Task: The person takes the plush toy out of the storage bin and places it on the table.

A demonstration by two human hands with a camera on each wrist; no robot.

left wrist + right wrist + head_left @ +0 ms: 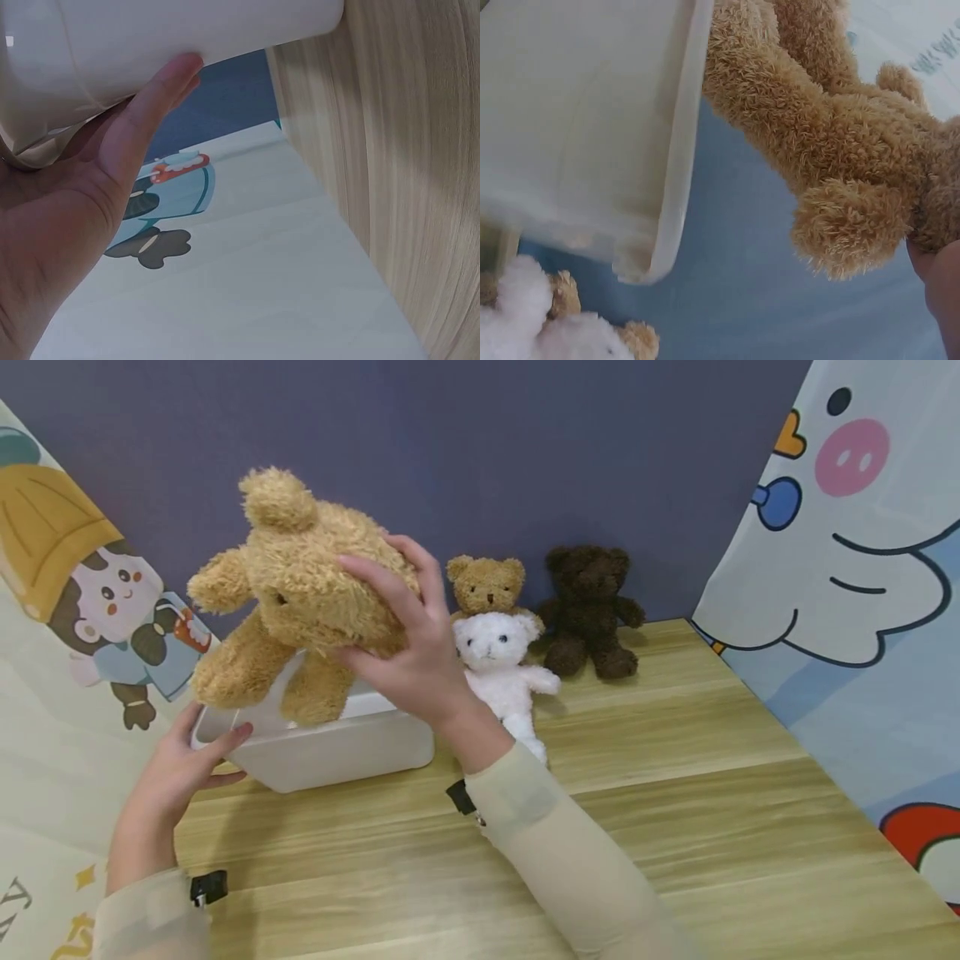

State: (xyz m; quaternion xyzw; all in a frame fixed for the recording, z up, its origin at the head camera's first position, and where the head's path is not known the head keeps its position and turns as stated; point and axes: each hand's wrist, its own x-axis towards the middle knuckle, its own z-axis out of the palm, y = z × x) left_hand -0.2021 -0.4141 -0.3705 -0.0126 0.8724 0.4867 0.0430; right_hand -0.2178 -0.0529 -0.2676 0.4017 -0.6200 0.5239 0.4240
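My right hand [420,652] grips a large tan teddy bear [322,568] by its head, fingers spread over the fur and thumb underneath. The bear's legs hang over a white plastic bin [352,747]; in the right wrist view its curly body [840,135] is beside the bin wall [577,112]. At the bin's left end my left hand [176,768] holds the corner, thumb at the rim and other fingers partly hidden behind and below. The left wrist view shows that hand [97,180] against the bin's outer wall [210,26], with the bin tilted there.
Right of the bin, a white teddy bear [498,681] leans in front of a small tan teddy bear [487,583]. A dark brown teddy bear [588,610] sits beside them against the dark wall [525,452]. Printed cartoon sheets flank the wooden table [637,793].
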